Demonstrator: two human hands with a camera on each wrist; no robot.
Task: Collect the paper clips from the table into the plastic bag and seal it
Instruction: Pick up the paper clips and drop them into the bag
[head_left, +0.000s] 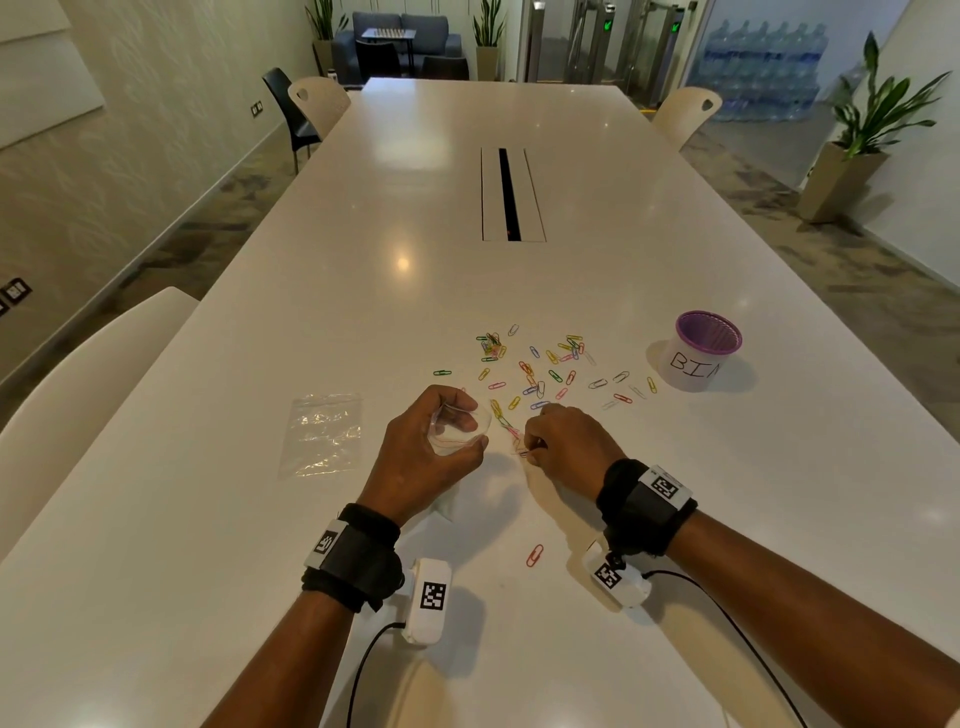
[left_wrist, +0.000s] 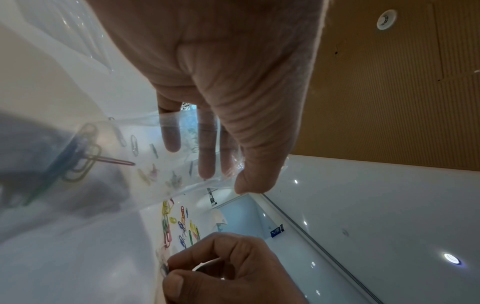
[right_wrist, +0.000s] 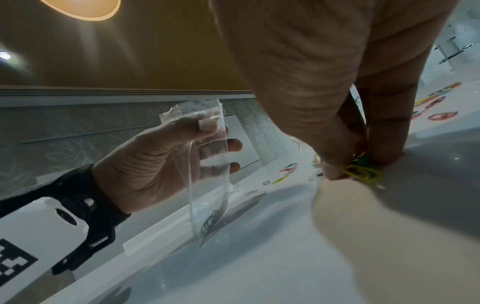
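A long white table (head_left: 363, 312) is being viewed from above by a head-worn camera. Near the front edge, a small clear plastic bag (head_left: 460, 428) is being held upright by the left hand (head_left: 431, 452), with its mouth being kept open between the thumb and the curled fingers. In the right wrist view, the bag (right_wrist: 207, 185) is being seen hanging down from that grasp, with its lower end close to the table and a few paper clips already lying at its bottom.

Just to the right of the bag, the right hand (head_left: 569, 441) is being lowered onto the table, its fingertips being pinched around a few paper clips; a yellow clip (right_wrist: 363, 173) and a green one are being seen between the thumb and fingers in the right wrist view.

Many coloured paper clips (head_left: 545, 369) are being left scattered on the table just beyond both hands, spreading to the right. One red clip (head_left: 534, 555) is lying apart, nearer the viewer, between the two wrists.

A second clear plastic bag (head_left: 322, 436) is lying flat on the table to the left of the left hand. Far to the right of the clips, a white cup (head_left: 701, 353) with a purple rim and handwritten letters is standing upright.

Black straps with white camera units are being worn on both wrists.
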